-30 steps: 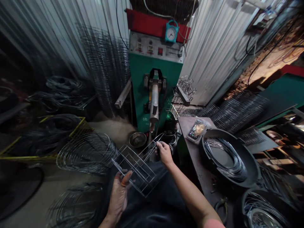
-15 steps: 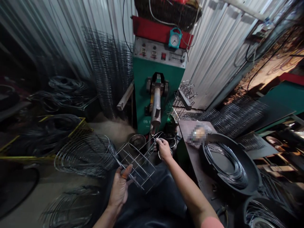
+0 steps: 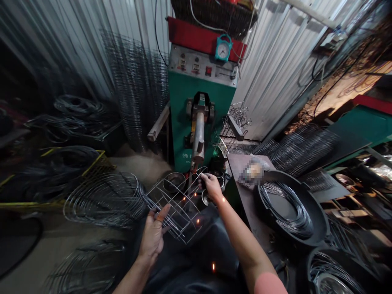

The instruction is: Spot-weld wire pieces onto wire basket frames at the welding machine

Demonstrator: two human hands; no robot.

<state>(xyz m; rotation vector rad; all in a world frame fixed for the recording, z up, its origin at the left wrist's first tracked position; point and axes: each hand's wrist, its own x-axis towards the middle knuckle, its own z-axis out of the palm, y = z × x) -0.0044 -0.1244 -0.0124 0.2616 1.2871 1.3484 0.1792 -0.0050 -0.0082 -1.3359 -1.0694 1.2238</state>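
The left hand [image 3: 152, 236] grasps the near side of a wire rack [image 3: 174, 200] held above the lap [image 3: 190, 269], where sparks [image 3: 198, 221] fly — burns look possible, both forearms [image 3: 245, 245] being bare. The right hand [image 3: 211, 187] pinches the rack's far end just beside the metal tip [image 3: 193, 166] of the green machine [image 3: 179, 98] — a slackened grip could skew the rack or carry that hand into the tip.

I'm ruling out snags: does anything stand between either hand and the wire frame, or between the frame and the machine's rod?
Nothing visible does: left hand and right hand both hold the frame, its far end near the rod. Sparks show around it.
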